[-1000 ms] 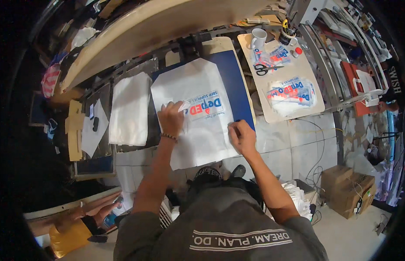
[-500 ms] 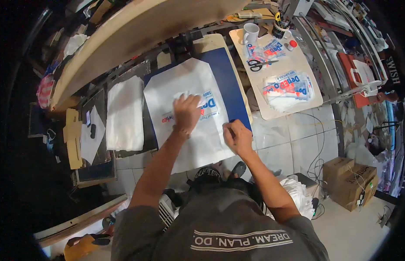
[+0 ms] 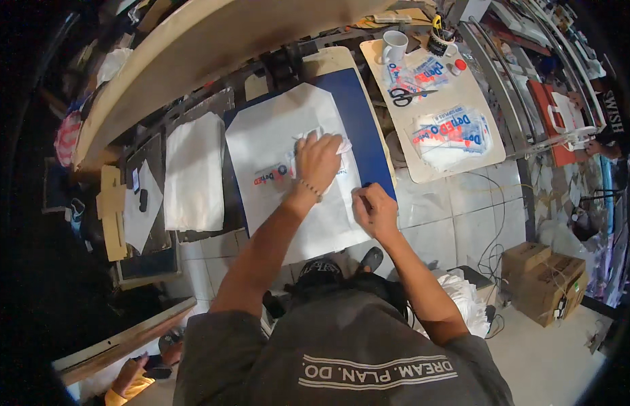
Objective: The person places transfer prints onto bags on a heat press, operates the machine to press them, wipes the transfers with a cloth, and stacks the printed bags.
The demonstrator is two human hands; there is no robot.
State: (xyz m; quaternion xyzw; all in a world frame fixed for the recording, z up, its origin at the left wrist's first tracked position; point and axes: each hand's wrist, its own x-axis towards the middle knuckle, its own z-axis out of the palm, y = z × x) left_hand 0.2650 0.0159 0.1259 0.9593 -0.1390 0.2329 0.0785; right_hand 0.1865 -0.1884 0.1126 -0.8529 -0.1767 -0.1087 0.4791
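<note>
A white bag-like sheet point(image 3: 288, 223) with blue and red print lies over a blue board point(image 3: 364, 128). On its printed area my left hand point(image 3: 318, 162) presses down, closed on a crumpled white cloth point(image 3: 345, 145) that shows past the fingers. Much of the print is covered by that hand. My right hand point(image 3: 377, 208) rests at the sheet's right edge with its fingers curled in; what they pinch, if anything, is hidden.
Left of the board lies a stack of white sheets point(image 3: 194, 176). On a cream board point(image 3: 403, 159) at the right are printed plastic pieces point(image 3: 457, 132), scissors point(image 3: 404, 96) and a white mug point(image 3: 394, 46). Cardboard boxes point(image 3: 542, 281) stand on the floor. Another person's hand point(image 3: 129, 379) shows lower left.
My left hand has slid right across the print with the cloth, baring the red and blue letters on the left. My right hand has stayed nearly in place.
</note>
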